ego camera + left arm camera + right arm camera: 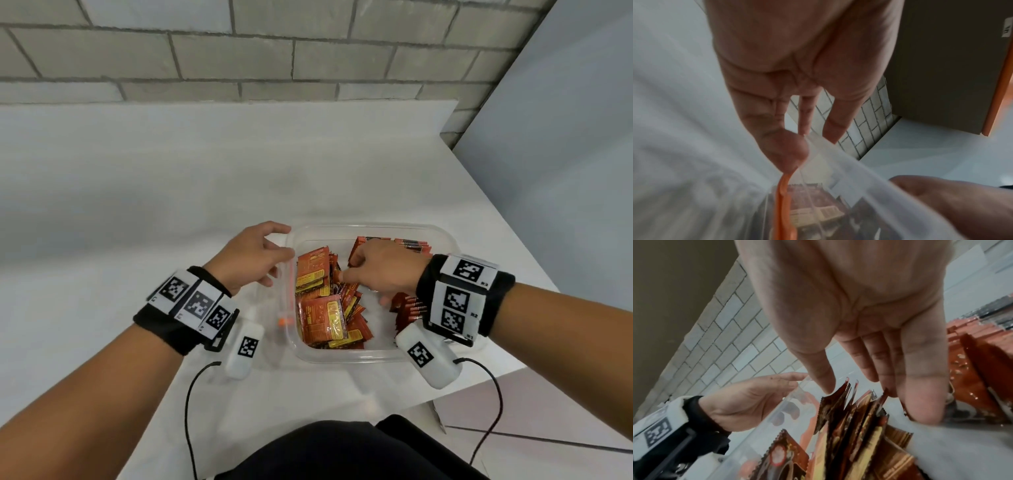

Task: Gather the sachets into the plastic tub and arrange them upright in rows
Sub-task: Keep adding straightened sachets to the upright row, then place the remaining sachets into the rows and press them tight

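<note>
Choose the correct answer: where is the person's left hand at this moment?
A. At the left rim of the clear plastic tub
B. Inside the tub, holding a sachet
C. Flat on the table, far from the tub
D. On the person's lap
A: the left hand is at the left rim of the clear plastic tub, fingers on its edge, while the right hand reaches among the sachets inside.

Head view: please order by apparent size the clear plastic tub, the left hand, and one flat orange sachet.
1. clear plastic tub
2. left hand
3. flat orange sachet, though hand and sachet look nearly alike.
</note>
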Demonstrator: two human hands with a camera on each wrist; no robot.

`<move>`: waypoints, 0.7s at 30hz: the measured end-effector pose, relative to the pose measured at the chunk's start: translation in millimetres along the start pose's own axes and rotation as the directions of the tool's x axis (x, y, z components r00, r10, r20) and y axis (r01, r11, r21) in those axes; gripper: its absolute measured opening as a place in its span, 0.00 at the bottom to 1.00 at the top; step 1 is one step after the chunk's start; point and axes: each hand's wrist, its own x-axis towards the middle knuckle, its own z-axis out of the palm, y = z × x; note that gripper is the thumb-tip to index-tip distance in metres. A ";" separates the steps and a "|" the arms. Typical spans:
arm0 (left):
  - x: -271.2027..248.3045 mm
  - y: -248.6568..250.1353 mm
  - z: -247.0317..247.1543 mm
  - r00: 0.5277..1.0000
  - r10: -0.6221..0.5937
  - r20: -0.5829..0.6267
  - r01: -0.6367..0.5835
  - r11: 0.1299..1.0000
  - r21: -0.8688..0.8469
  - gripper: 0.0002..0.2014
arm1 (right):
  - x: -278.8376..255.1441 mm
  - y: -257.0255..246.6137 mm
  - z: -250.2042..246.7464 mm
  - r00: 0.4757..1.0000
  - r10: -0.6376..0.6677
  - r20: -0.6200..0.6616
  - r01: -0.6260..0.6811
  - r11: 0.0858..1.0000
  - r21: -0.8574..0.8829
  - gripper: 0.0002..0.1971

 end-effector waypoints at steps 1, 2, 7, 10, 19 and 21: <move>0.8 -1.3 0.7 1.000 0.000 0.009 0.000 1.000 -0.023 0.20 | 1.2 -2.9 1.5 1.000 0.002 -0.015 -0.001 1.000 0.023 0.23; 1.5 -2.2 0.6 1.000 -0.001 0.013 0.001 0.999 -0.048 0.20 | 3.1 -5.2 2.7 1.000 0.001 -0.031 0.000 0.999 0.042 0.22; 4.0 -4.7 -1.8 1.000 -0.006 0.029 0.010 0.994 -0.110 0.21 | 12.8 -18.7 4.4 0.999 0.012 -0.051 -0.008 0.996 0.086 0.22; 5.1 -5.3 -1.7 0.999 -0.006 0.035 0.011 0.992 -0.122 0.21 | 20.3 -24.5 7.5 0.998 0.060 -0.027 -0.053 0.978 0.204 0.18; 6.7 -7.8 -3.3 0.999 -0.010 0.051 0.017 0.991 -0.131 0.22 | 26.8 -31.8 10.6 0.990 0.130 0.053 -0.140 0.949 0.282 0.08; 6.5 -7.8 -3.1 0.999 -0.009 0.050 0.015 0.992 -0.127 0.22 | 26.5 -34.8 11.1 0.985 0.159 0.073 -0.175 0.924 0.341 0.17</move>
